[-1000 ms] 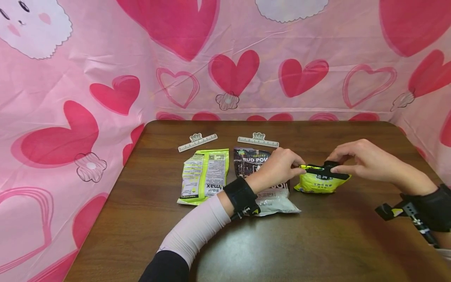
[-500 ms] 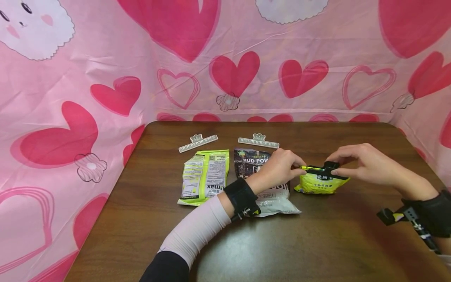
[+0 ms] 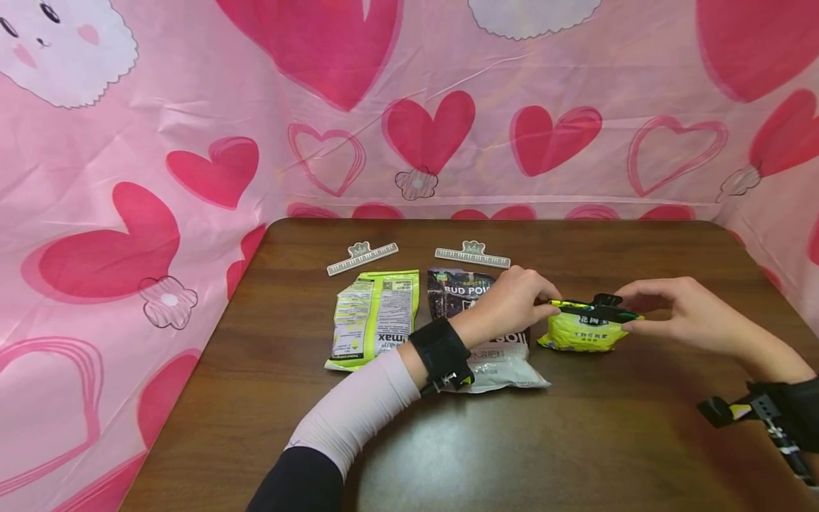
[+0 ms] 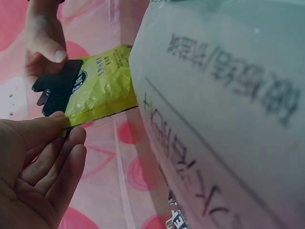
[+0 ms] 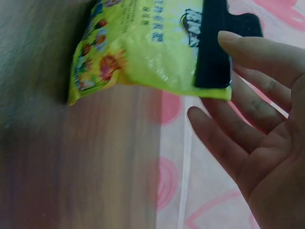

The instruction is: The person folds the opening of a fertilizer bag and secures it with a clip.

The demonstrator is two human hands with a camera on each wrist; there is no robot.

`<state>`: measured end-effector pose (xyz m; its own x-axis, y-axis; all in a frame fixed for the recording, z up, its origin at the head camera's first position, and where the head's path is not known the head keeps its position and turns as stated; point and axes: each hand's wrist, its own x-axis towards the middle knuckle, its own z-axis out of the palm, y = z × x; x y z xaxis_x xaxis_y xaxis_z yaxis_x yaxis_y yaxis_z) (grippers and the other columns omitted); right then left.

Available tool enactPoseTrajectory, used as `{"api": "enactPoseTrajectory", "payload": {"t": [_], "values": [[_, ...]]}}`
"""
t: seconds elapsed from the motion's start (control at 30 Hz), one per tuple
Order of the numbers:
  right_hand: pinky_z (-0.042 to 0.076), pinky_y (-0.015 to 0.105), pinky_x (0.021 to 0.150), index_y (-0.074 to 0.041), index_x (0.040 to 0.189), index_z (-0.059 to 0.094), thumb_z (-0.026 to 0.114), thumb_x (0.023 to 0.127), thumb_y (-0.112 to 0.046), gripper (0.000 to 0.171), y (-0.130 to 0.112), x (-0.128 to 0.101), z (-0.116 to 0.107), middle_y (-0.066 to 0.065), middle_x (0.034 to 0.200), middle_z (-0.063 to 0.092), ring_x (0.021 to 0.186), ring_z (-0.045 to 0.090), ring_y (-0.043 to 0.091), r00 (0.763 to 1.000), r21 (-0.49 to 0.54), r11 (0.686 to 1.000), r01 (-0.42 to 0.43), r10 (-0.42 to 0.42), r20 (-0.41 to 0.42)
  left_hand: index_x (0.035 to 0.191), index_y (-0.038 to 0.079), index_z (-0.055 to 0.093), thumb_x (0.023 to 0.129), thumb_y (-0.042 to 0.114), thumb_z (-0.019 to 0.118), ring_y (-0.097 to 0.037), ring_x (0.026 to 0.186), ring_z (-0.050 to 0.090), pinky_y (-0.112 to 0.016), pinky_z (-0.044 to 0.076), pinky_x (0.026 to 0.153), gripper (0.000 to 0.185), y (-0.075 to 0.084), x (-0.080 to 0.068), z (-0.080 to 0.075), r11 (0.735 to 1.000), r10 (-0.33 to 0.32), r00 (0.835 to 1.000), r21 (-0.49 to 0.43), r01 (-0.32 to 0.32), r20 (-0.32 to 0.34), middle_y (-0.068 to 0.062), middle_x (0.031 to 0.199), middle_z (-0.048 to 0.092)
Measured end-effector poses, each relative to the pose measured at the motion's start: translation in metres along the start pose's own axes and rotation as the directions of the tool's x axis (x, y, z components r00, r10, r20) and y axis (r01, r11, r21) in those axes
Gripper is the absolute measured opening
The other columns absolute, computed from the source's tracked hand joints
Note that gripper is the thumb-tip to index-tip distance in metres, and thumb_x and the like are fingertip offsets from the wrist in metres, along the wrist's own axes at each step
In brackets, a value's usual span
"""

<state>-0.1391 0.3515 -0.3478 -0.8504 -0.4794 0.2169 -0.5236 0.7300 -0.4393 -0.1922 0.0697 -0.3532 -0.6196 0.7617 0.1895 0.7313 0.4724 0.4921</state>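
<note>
— Head view: the small yellow-green plastic pouch lies on the dark wooden table, right of the other packets, with the black plastic clip across its top edge. Half a second ago the right hand sat over the clip's middle, fingers arched on it — now it has slid out to the clip's right end.

— Is it gripping?

— Hardly. The right wrist view shows the fingers nearly straight, fingertips just touching the clip; I'd call that hand released. The left hand hasn't shifted — it pinches the pouch's left top corner between thumb and forefinger, plain in the left wrist view.

— And what does that tell you?

— My guess: the clip has snapped closed and the right hand is letting go. The two pale ruler-shaped clips and the green-white packet lie untouched.
</note>
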Motion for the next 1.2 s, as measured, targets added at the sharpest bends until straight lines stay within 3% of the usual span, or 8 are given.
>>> {"api": "enactPoseTrajectory", "payload": {"t": [0.23,0.43,0.73,0.87,1.07,1.2], "values": [[0.046,0.005,0.071,-0.022,0.097,0.073,0.085,0.073,-0.003,0.033,0.007,-0.009,0.005,-0.021,0.096,0.068,0.087,0.060,-0.012,0.999,0.001,0.999,-0.045,0.045,-0.021,0.107,0.020,0.077,0.095,0.026,0.067,0.007,0.069,0.058,-0.009,0.043,0.067,0.016,0.000,0.004,-0.001,0.999,0.032,0.999,0.033,-0.033,0.023,0.010,0.094,0.075],[0.045,0.005,0.071,-0.022,0.097,0.073,0.081,0.077,-0.002,0.029,0.009,-0.013,0.006,-0.019,0.092,0.071,0.086,0.060,-0.011,0.999,0.016,1.000,-0.026,0.026,-0.047,0.108,0.019,0.077,0.096,0.025,0.066,0.007,0.068,0.057,-0.008,0.042,0.067,0.017,0.003,0.005,0.002,1.000,0.017,1.000,0.005,-0.017,0.015,0.010,0.095,0.076],[0.047,0.009,0.066,-0.013,0.101,0.073,0.075,0.084,0.000,0.022,0.025,-0.022,0.002,-0.021,0.093,0.070,0.080,0.063,-0.007,0.994,0.103,0.990,-0.096,0.100,-0.034,0.112,0.020,0.076,0.099,0.023,0.060,0.006,0.072,0.058,-0.010,0.041,0.070,0.020,0.009,0.017,0.008,1.000,0.002,0.998,-0.011,-0.001,0.059,0.010,0.100,0.075],[0.048,0.008,0.066,-0.010,0.102,0.072,0.074,0.085,-0.001,0.019,0.035,-0.024,0.000,-0.022,0.093,0.069,0.079,0.063,-0.006,0.990,0.121,0.984,-0.134,0.138,-0.031,0.112,0.020,0.076,0.101,0.023,0.058,0.006,0.067,0.057,-0.010,0.040,0.068,0.022,0.012,0.025,0.010,0.998,-0.024,0.995,-0.053,0.029,0.092,0.009,0.093,0.075],[0.048,0.012,0.063,-0.005,0.108,0.068,0.071,0.090,-0.007,0.018,0.046,-0.027,-0.003,-0.023,0.090,0.066,0.076,0.059,-0.004,0.963,0.107,0.958,-0.266,0.269,-0.019,0.112,0.018,0.077,0.100,0.023,0.059,0.007,0.067,0.064,-0.009,0.043,0.070,0.022,0.016,0.038,0.014,0.992,-0.083,0.989,-0.082,0.093,0.126,0.007,0.087,0.077],[0.048,0.012,0.063,-0.003,0.114,0.066,0.068,0.093,-0.009,0.022,0.054,-0.029,-0.005,-0.026,0.094,0.062,0.077,0.058,-0.002,0.948,0.107,0.943,-0.314,0.317,-0.010,0.111,0.018,0.077,0.099,0.022,0.061,0.005,0.065,0.067,-0.009,0.045,0.063,0.021,0.017,0.049,0.019,0.977,-0.156,0.980,-0.127,0.172,0.125,0.008,0.083,0.077]]}}
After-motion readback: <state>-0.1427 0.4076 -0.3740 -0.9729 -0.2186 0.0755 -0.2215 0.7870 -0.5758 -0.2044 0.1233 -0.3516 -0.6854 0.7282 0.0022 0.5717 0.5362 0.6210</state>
